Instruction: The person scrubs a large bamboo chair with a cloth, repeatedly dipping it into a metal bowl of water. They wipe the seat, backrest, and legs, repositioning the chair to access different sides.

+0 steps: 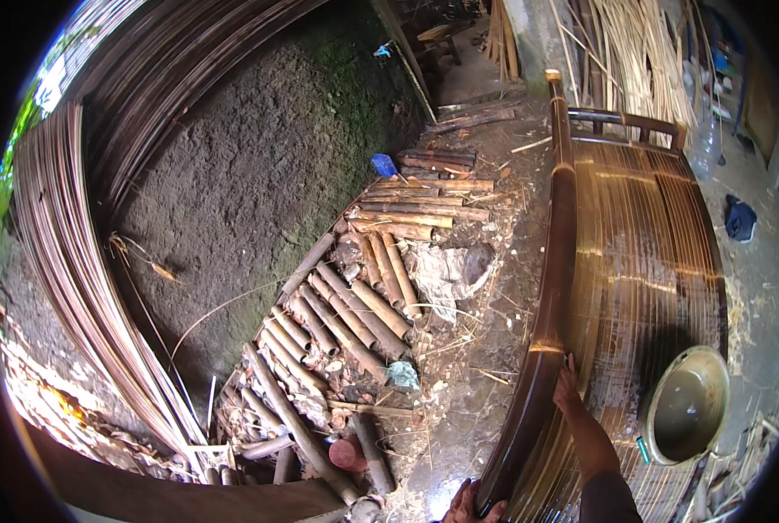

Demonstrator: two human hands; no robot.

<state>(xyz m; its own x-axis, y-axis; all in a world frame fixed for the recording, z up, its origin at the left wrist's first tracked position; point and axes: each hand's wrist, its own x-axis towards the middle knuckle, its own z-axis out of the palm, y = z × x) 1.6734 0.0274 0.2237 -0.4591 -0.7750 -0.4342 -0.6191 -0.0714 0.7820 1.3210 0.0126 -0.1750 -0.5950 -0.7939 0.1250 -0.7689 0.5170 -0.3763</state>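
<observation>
A dark brown, glossy bamboo bench (625,261) stretches along the right side, its slatted top looking wet. A thick bamboo rail (557,253) forms its left edge. Around the near end of that rail, at the lower edge, my left hand (471,506) is wrapped; part of it is cut off. My right hand (568,385) lies against the rail's right side, fingers stretched forward along it. Nothing shows in those fingers. To the right of my right arm, a round pale basin (722,370) of murky liquid rests on the slats.
Cut bamboo pieces (346,322) lie in rows on the ground to the left, beside an earthen slope (259,157). Long split strips (58,261) lean at the far left. A blue scoop-like object (383,165) and a dark blue item (740,218) lie farther off.
</observation>
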